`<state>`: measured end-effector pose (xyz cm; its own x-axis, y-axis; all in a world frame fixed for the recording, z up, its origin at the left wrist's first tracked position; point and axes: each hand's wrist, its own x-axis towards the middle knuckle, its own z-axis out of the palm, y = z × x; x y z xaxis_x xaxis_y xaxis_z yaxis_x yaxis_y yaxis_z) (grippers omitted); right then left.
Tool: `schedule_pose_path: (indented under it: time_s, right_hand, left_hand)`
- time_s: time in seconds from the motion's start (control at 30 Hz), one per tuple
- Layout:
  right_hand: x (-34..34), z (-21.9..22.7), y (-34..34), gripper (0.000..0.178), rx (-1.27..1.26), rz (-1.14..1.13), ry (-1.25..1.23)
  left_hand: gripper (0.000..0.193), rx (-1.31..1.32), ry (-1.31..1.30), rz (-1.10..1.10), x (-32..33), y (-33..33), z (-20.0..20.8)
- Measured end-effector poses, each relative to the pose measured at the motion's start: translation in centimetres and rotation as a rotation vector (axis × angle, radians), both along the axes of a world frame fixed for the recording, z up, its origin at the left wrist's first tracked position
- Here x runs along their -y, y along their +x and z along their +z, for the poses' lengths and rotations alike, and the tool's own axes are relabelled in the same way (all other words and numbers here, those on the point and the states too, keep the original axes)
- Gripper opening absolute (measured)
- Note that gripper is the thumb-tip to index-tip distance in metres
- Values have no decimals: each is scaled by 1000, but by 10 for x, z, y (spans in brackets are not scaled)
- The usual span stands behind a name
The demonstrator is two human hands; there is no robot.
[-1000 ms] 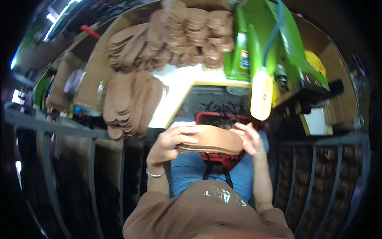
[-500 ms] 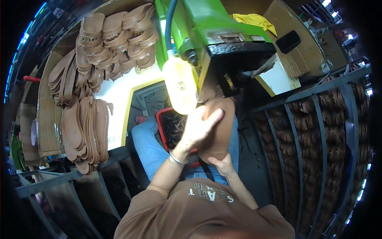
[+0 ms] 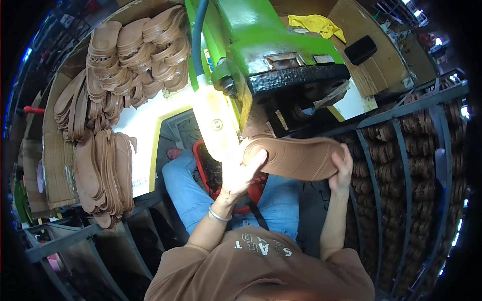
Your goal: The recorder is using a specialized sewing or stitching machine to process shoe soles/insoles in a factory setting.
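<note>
A brown shoe sole (image 3: pixel 299 158) lies crosswise in front of the green machine (image 3: pixel 288 37), just below its black head. My left hand (image 3: pixel 241 173) grips the sole's left end, thumb pressed on its upper face and fingers hidden beneath. At the other end my right hand (image 3: pixel 342 168) holds it, with fingers curled over the rim. The sole's left end is close to the machine's lower working part; whether they touch, I cannot tell. A glowing lamp (image 3: pixel 215 123) hangs beside my left hand and washes out part of it.
Stacked brown soles (image 3: pixel 105 170) fill the left side of the table. Between my knees stands a red bin (image 3: pixel 201 155) with dark scraps. A rack (image 3: pixel 401 165) packed with soles stands on the right. A yellow cloth (image 3: pixel 319 26) and black phone-like object (image 3: pixel 360 50) lie at the back right.
The sole has turned from lengthwise to crosswise. My right hand has moved up and right with its end, while my left hand stays near the lamp.
</note>
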<state>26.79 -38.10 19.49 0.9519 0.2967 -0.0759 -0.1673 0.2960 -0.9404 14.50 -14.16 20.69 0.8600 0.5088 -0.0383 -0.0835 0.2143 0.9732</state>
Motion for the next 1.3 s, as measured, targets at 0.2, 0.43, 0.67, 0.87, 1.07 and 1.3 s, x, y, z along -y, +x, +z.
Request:
schedule_pose_path:
  time_s: [0.2,0.43,0.67,0.87,1.07,1.3]
  right_hand:
    - [-54,31,64,26,31,198,13]
    - [-96,8,40,29,-67,262,187]
    - [-123,-7,-5,38,-22,269,138]
    - [-145,-5,-24,33,52,419,100]
    - [-138,4,-19,33,162,335,48]
    - [-106,-10,12,26,93,33,205]
  left_hand:
    - [22,34,53,10,-22,-13,-20]
    - [26,27,-7,41,-58,-47,-12]
    - [28,-73,-133,120,-81,-92,-5]
    - [26,-114,-234,156,-75,-144,-41]
    - [25,-174,16,121,-77,-134,-46]
    - [25,2,196,10,-69,-54,25]
